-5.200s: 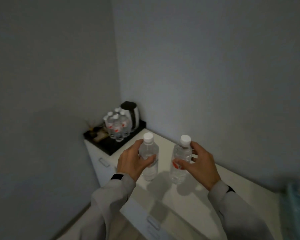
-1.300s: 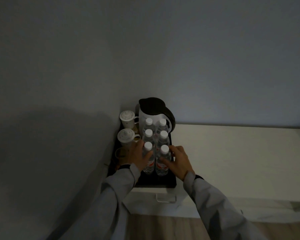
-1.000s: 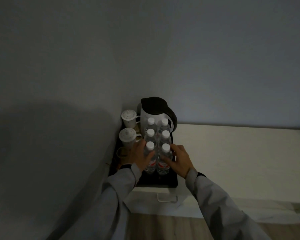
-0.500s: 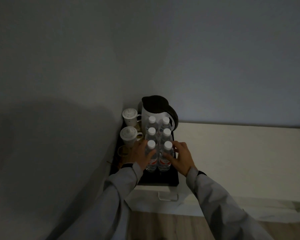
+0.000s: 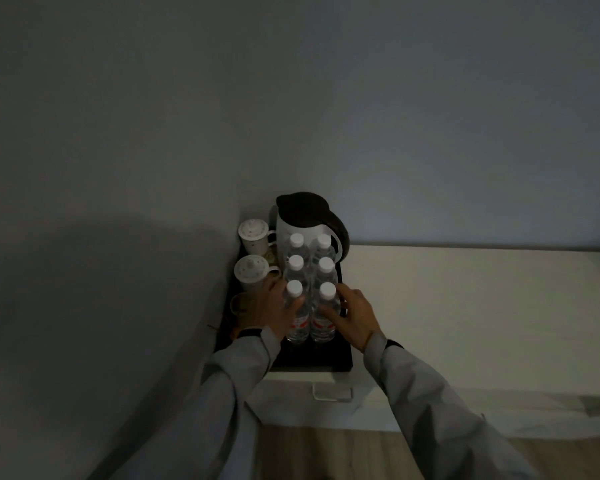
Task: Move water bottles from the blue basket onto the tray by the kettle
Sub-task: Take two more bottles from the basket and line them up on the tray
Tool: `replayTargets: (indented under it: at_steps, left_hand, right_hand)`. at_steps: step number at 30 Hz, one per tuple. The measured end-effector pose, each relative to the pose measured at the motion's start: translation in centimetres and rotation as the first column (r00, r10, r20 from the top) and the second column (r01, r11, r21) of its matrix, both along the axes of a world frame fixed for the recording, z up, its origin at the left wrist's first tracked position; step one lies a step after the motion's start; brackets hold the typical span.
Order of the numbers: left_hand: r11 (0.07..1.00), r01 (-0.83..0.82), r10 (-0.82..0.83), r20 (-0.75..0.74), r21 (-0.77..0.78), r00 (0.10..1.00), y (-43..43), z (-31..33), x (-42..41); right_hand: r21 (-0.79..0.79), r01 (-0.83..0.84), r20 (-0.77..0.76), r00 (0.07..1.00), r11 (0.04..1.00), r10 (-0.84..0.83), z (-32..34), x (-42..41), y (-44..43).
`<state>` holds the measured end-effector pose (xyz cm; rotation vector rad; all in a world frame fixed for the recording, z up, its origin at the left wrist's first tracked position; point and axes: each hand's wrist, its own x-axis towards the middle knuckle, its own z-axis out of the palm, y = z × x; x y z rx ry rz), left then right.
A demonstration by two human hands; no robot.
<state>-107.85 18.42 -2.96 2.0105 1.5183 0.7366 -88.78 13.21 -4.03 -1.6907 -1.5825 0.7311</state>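
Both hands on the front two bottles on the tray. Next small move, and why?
Probably let go and draw both hands back. The left hand and right hand each wrap a front bottle that looks upright on the black tray, lined up behind four more in front of the kettle. Nothing seems left to adjust.

Six water bottles (image 5: 308, 287) with white caps stand upright on one black tray (image 5: 321, 358), paired in three rows: two within the fingers (image 5: 293, 308) of the two hands, two just past the fingertips, two farther beyond. One kettle (image 5: 303, 220) with a dark lid stands behind the farthest pair. Two white lidded cups (image 5: 253, 273) sit beyond the left hand (image 5: 269, 311); the right hand (image 5: 354, 317) flanks the nearest bottles on the other side. One drawer handle (image 5: 332, 391) shows below the wrists
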Motion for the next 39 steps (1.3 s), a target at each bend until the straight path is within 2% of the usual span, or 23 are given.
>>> replayTargets:
  at_steps: [13,17,25,31,39]
  left_hand:
    - [0.998,0.068,-0.068,0.087,0.003,0.994,0.26,-0.36,-0.64]
    - [0.995,0.092,-0.09,0.076,-0.031,0.993,0.35,-0.32,-0.8]
    - [1.0,0.013,-0.01,0.103,-0.025,0.995,-0.05,-0.68,-0.48]
    - [1.0,0.021,-0.021,0.077,0.001,0.997,0.04,-0.62,-0.42]
    - [0.996,0.066,-0.059,0.111,-0.064,0.992,0.06,-0.77,-0.77]
  right_hand:
    - [-0.019,0.016,-0.028,0.999,1.0,-0.016,0.07,-0.38,0.06]
    - [-0.045,0.002,0.012,1.0,0.999,-0.002,-0.11,-0.29,-0.03]
    - [-0.021,0.007,-0.032,0.999,1.0,-0.007,0.09,-0.73,-0.15]
    - [-0.023,0.01,-0.05,0.999,1.0,-0.011,0.39,-0.66,0.15]
    - [-0.043,0.01,-0.036,0.999,0.999,-0.012,0.15,-0.17,0.09]
